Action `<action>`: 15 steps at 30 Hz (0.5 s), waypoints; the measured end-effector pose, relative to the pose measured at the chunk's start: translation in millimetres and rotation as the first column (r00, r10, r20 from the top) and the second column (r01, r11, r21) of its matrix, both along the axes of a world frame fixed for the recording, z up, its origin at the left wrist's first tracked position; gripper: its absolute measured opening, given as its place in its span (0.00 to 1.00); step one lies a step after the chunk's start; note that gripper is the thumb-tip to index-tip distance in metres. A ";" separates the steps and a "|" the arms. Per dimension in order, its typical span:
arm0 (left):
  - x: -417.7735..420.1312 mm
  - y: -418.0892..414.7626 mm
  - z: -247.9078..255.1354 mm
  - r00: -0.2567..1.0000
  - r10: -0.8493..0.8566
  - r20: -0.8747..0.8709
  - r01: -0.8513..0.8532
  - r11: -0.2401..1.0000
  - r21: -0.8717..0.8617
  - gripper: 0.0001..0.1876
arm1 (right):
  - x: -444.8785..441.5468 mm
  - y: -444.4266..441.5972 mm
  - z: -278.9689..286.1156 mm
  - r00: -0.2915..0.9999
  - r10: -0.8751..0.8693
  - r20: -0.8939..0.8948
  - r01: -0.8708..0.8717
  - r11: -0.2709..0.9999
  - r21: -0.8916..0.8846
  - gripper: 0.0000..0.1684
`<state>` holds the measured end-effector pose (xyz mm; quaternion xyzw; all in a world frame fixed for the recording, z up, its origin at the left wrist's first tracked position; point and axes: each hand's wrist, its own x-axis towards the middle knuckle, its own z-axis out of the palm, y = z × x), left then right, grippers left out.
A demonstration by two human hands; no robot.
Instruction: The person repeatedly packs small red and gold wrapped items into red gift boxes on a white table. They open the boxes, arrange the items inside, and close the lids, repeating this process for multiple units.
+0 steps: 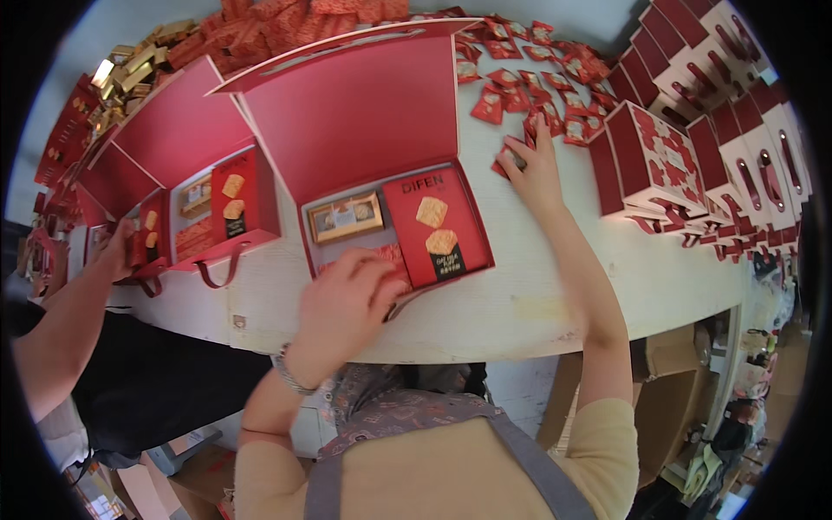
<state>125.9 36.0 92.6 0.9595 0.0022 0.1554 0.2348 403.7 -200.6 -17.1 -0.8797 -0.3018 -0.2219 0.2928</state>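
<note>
An open red gift box stands before me with its lid raised at the back. Inside are a gold tray-like pack at left, a flat red carton with biscuit pictures at right, and a red patterned packet at the front left. My left hand bends over that packet and the box's front edge; its fingertips are partly hidden, so its grip is unclear. On the table to the right, my right hand has a small red sachet between thumb and fingers. Its fingertips touch another sachet.
Loose red sachets lie behind my right hand. White-and-maroon boxes are stacked at right. Gold packs and red packets pile at the back left. Another open box stands at left, near another person's hand.
</note>
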 end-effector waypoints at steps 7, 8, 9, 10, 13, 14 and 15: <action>3.7 10.1 -28.0 0.998 -0.011 -0.068 0.038 0.907 0.419 0.11 | -86.2 -83.5 11.8 0.992 -0.114 -0.048 0.103 0.977 -0.186 0.32; 3.6 11.1 -31.5 1.000 -0.020 -0.012 0.023 0.897 0.441 0.12 | -89.2 -89.5 10.1 0.993 -0.115 0.013 0.115 0.977 -0.177 0.34; 2.6 11.1 -32.9 0.999 -0.029 0.043 0.006 0.885 0.466 0.13 | -91.3 -91.7 9.0 0.992 -0.126 0.004 0.125 0.977 -0.174 0.33; 2.9 9.1 -33.4 0.999 -0.012 0.049 -0.010 0.902 0.432 0.11 | -92.3 -91.1 9.0 0.991 -0.137 -0.005 0.134 0.976 -0.171 0.31; 8.8 8.2 -23.2 0.994 -0.103 0.047 0.089 0.968 0.234 0.13 | -108.4 -74.6 27.9 0.978 -0.208 0.009 0.208 0.978 0.006 0.16; 10.8 12.8 -22.2 0.989 -0.142 0.040 0.130 0.968 0.212 0.13 | -108.4 -72.1 30.9 0.976 -0.194 -0.101 0.209 0.963 0.172 0.13; 12.5 19.3 -21.8 0.983 -0.180 0.033 0.171 0.967 0.190 0.14 | -108.7 -71.5 36.0 0.966 -0.157 -0.206 0.220 0.917 0.332 0.11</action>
